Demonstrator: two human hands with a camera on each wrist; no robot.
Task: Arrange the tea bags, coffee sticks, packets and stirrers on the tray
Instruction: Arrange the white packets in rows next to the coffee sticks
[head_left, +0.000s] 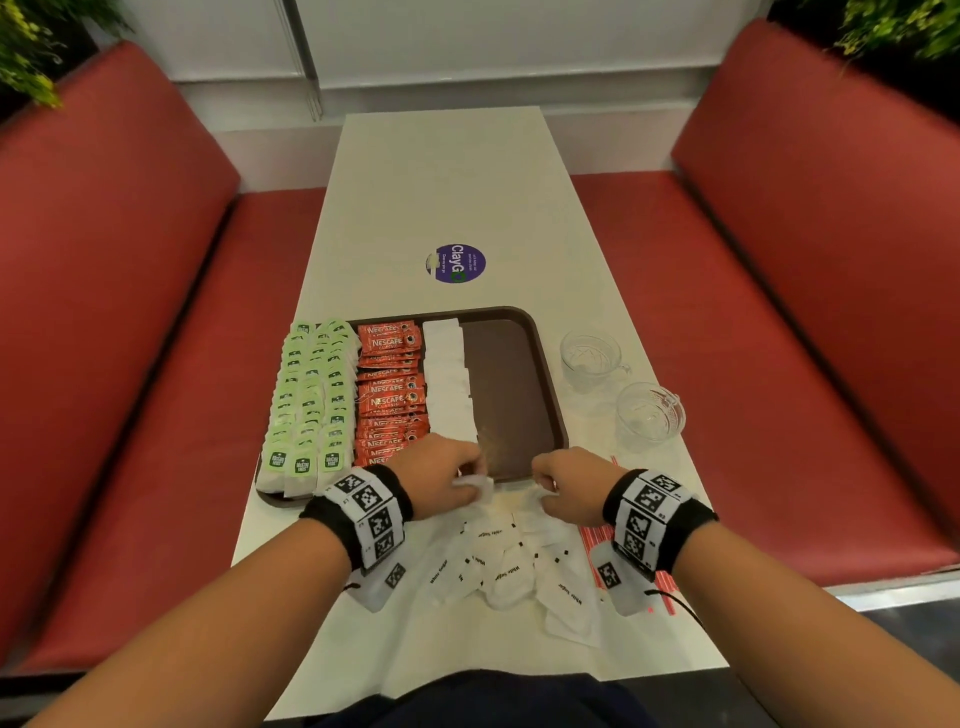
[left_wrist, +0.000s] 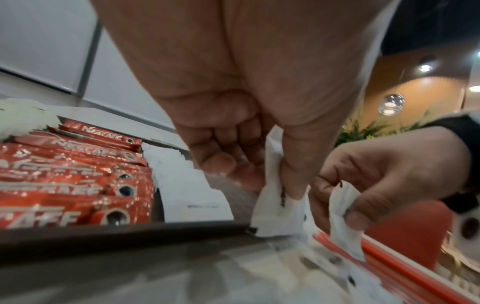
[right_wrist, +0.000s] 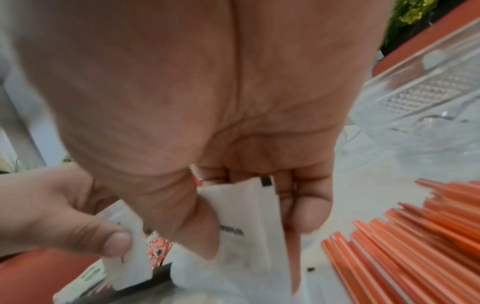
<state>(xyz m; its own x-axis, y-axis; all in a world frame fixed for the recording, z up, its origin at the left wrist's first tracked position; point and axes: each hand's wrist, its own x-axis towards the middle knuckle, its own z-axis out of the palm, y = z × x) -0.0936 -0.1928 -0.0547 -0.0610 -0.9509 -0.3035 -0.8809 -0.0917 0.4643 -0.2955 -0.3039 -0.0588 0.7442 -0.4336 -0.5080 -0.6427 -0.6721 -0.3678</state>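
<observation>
A long white table (head_left: 467, 176) stands between two red benches — one red bench (head_left: 119, 291) on the left, another red bench (head_left: 810, 270) on the right. On the table top, beyond the middle, there is a round purple sticker (head_left: 455, 263) with the word "ClayGo". Two clear glass cups (head_left: 621, 382) stand on the right part of the table, one behind the other, near each other; both have a handle and a cut pattern. At the far end is a white wall (head_left: 467, 36). Green plants (head_left: 26, 47) show in both upper corners. In the left wrist view, round ceiling lamps (left_wrist: 425, 67) shine above an orange wall (left_wrist: 415, 90).
</observation>
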